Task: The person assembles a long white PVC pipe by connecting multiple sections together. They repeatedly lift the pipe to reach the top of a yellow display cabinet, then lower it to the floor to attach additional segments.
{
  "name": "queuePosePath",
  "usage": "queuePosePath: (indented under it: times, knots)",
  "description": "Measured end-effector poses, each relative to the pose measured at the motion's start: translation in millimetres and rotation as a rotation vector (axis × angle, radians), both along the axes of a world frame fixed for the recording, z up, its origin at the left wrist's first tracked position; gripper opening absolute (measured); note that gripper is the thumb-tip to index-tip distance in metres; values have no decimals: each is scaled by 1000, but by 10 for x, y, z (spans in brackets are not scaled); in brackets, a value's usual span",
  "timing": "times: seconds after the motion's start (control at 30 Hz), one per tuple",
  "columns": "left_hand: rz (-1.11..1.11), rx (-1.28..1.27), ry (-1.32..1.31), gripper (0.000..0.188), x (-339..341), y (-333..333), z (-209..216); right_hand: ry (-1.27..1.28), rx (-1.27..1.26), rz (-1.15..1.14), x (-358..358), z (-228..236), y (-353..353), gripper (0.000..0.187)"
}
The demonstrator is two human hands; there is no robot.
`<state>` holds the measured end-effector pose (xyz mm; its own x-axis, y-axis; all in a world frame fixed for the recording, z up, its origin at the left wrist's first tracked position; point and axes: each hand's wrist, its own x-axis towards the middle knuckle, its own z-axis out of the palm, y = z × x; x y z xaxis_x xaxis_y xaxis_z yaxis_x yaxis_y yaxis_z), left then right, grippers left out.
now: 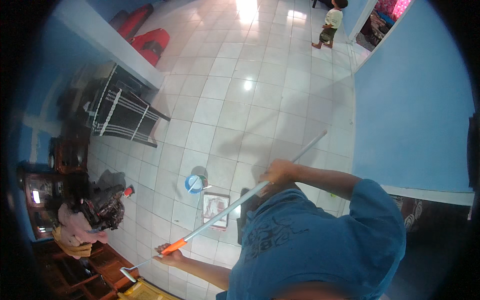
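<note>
Way through over floor tiles [215, 90] ahead; blue bucket [188, 182], tray [204, 209] obstruct beside pole [235, 206].

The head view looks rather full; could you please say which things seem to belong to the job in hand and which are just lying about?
Probably part of the job:
roller pole, in the left hand and right hand
blue bucket
tray

Seemingly just lying about:
pink cloth
yellow cloth
</note>
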<state>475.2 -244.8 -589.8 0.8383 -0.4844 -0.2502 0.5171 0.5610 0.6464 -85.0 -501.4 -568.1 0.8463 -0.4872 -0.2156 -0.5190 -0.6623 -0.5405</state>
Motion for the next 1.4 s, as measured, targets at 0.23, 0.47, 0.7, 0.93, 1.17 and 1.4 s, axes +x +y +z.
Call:
queuePosePath:
  times: [0.23, 0.47, 0.7, 0.93, 1.17, 1.4]
  knots:
    - [211, 484, 106, 46, -313, -717, -585, 259, 95, -44, -147, 190, -571, 52]
    - [299, 532, 208, 40, -612, -1609, -1240, 364, 124, 53, 28, 338, -1868, 51]
    - [154, 292, 417, 35, -1417, -2866, -2931, 413, -28, 128, 176, 464, -3186, 38]
    - [58, 1035, 361, 60, -2820, -3379, -3233, 632, 16, 155, 297, 219, -4085, 33]
    - [-348, 1628, -22, 54, -3908, -3494, -2597, 500, -24, 484, 634, -496, -4909, 32]
    - [555, 870, 845, 55, -5425, -3575, -2194, 340, 63, 832, 1507, -1479, -4754, 34]
